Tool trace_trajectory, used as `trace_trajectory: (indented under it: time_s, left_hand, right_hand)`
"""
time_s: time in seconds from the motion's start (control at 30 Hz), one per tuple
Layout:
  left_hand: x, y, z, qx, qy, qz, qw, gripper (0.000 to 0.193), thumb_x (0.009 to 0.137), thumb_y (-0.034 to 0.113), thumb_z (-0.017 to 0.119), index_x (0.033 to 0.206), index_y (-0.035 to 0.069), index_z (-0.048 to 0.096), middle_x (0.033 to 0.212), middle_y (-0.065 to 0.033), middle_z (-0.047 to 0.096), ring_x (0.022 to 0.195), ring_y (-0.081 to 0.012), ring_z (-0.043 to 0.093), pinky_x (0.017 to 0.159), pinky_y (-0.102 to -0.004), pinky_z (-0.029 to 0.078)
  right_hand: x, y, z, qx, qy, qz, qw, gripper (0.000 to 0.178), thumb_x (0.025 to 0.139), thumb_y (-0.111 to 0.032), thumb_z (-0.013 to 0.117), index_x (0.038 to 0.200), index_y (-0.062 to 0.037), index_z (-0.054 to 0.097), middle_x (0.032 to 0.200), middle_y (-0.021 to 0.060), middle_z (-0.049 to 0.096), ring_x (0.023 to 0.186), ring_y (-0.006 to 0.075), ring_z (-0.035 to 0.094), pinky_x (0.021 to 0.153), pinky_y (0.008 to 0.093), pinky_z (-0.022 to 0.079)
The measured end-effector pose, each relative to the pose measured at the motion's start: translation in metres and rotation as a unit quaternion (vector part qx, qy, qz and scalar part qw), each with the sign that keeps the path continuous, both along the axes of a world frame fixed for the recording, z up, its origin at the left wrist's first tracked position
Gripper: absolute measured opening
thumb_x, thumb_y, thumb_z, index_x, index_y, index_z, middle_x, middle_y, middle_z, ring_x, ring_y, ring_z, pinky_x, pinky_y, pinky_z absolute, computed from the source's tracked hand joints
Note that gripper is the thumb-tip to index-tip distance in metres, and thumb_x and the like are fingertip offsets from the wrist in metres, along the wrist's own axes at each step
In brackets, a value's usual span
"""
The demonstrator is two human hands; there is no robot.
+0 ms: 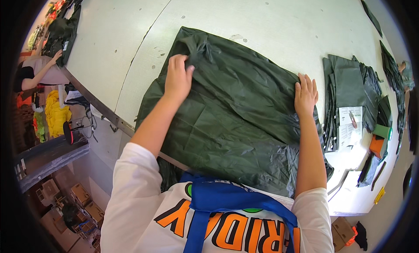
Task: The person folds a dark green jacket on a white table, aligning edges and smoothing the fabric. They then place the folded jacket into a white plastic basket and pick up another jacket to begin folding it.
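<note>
My half-curled left hand (178, 79), grip unclear, was nearest the glossy dark green fabric (227, 109)'s bunched far-left corner; my right hand (306, 96) lay flat at its right edge, clutching nothing

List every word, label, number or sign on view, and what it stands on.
White shirt: large orange lettering, partly covered; wording not copied here.
Blue apron: small pale lettering, too foreshortened to read.
White printed sheets, right: print too small to read.
</note>
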State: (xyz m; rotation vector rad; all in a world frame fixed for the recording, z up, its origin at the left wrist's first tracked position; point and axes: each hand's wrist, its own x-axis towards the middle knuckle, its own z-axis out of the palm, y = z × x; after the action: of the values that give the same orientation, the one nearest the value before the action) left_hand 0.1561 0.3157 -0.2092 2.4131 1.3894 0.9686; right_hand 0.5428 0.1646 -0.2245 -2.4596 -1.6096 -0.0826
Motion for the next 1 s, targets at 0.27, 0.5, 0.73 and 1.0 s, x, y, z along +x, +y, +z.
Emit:
trace_trajectory:
  time_s: [0.27, 0.5, 0.73, 1.0]
  left_hand:
    - [-0.040, 0.098, -0.005, -0.171, 0.015, 0.046, 0.984, 0.023, 0.096, 0.023, 0.051, 0.099, 0.002, 0.058, 0.074, -0.0213, 0.060, 0.068, -0.0366, 0.059, 0.065, -0.0399, 0.046]
    - [0.029, 0.134, 0.020, -0.252, -0.007, 0.013, 0.968, 0.026, 0.088, 0.023, 0.060, 0.111, 0.011, 0.063, 0.107, -0.0147, 0.065, 0.101, -0.0332, 0.061, 0.086, -0.0377, 0.048]
    - [0.064, 0.164, -0.014, -0.094, 0.183, -0.052, 0.977, 0.025, 0.079, 0.011, 0.068, 0.102, 0.009, 0.060, 0.111, -0.0110, 0.060, 0.102, -0.0313, 0.058, 0.086, -0.0367, 0.046]
    - [0.011, 0.147, 0.088, -0.036, 0.299, -0.191, 0.934, 0.016, 0.068, 0.004, 0.062, 0.073, 0.011, 0.048, 0.074, -0.0054, 0.054, 0.080, -0.0295, 0.053, 0.068, -0.0403, 0.041]
  right_hand:
    - [0.012, -0.006, -0.017, -0.010, -0.042, -0.056, 0.997, 0.042, 0.098, -0.034, 0.043, 0.138, -0.0205, 0.043, 0.142, 0.0033, 0.042, 0.133, 0.0279, 0.034, 0.110, 0.0444, 0.022]
    - [0.031, -0.014, -0.022, -0.021, -0.018, -0.034, 0.999, 0.041, 0.097, -0.026, 0.047, 0.138, -0.0185, 0.045, 0.142, 0.0049, 0.043, 0.131, 0.0282, 0.036, 0.106, 0.0457, 0.029]
    - [0.054, 0.009, 0.033, -0.132, 0.093, 0.028, 0.987, 0.035, 0.075, -0.001, 0.065, 0.107, -0.0064, 0.054, 0.115, 0.0183, 0.058, 0.105, 0.0373, 0.055, 0.087, 0.0424, 0.045]
    - [0.039, -0.044, 0.126, -0.082, 0.308, 0.059, 0.946, 0.018, 0.059, 0.005, 0.048, 0.072, -0.0017, 0.037, 0.062, 0.0074, 0.030, 0.059, 0.0179, 0.031, 0.054, 0.0311, 0.029]
